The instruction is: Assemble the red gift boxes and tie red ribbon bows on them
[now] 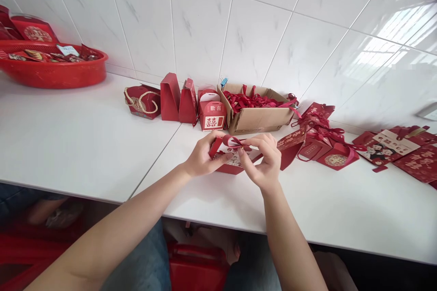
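Observation:
A red gift box (pixel 230 169) with a printed pale panel sits on the white table in front of me. My left hand (pixel 205 155) grips the box's left side, its thumb lying across the panel and its fingers behind. Over the top of the box a dark red ribbon (pixel 231 141) forms a loop. Thumb and forefinger of my right hand (pixel 262 158) pinch this ribbon at the loop's right end. Whether the left fingertips also touch the ribbon is hard to see. Just behind stands a cardboard box (pixel 261 120) full of red ribbons (pixel 254 100).
Left of the cardboard box stand several red gift boxes (pixel 212 113), one with rope handles (pixel 143 101). To the right are ribboned boxes (pixel 336 157) and flat printed bags (pixel 385 148). A red basket (pixel 64 75) holds small packets. A tiled wall (pixel 201 22) bounds the white table (pixel 85 145).

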A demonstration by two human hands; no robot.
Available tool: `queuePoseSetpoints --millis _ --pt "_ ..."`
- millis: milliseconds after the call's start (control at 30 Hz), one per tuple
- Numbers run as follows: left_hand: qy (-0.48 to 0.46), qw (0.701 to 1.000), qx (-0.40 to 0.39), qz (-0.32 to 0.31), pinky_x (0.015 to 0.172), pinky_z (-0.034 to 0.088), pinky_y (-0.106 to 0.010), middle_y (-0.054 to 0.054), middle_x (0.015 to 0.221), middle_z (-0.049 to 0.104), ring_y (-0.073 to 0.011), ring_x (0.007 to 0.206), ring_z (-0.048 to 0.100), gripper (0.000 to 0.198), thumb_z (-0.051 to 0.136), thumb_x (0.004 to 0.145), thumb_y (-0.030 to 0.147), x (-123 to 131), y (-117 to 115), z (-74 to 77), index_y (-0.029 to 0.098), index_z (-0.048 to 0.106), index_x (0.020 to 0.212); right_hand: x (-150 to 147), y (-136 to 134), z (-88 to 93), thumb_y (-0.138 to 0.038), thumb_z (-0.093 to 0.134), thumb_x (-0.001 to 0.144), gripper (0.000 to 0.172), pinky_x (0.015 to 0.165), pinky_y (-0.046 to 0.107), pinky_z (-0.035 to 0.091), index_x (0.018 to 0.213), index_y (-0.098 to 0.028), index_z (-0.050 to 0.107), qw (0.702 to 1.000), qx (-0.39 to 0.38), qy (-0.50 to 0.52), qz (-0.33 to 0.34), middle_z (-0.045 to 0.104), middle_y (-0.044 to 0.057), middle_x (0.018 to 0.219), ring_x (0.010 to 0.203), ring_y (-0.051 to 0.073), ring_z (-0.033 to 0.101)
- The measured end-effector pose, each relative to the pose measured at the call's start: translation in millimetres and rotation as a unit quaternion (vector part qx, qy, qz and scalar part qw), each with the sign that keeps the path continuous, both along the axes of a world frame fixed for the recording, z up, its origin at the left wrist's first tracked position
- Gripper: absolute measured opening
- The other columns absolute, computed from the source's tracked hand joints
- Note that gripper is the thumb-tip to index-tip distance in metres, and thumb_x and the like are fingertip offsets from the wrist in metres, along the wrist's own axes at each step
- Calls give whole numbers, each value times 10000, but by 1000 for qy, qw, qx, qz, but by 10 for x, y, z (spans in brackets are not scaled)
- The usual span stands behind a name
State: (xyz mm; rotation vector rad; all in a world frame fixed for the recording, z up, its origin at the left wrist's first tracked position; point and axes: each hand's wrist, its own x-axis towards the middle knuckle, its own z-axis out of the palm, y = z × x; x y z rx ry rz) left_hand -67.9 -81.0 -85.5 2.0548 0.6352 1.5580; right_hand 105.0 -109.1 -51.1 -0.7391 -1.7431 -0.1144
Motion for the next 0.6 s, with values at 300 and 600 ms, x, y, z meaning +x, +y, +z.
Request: queuePoseSetpoints --millis 300,600 --pt "23 998 59 13 717 494 -275 -48 945 635 -167 812 621 312 722 762 243 3 -37 26 178 558 1019 -10 -52 -13 -226 661 821 63 629 324 478 851 -260 704 989 -46 129 56 599 15 805 722 156 594" --pt "31 997 66 18 654 493 -263 -25 863 610 -143 725 594 271 698 772 247 12 -63 35 179 547 987 3 -62 37 -290 729 763 160 749 412 484 923 -294 713 999 16 16 -25 640 35 893 808 203 609"
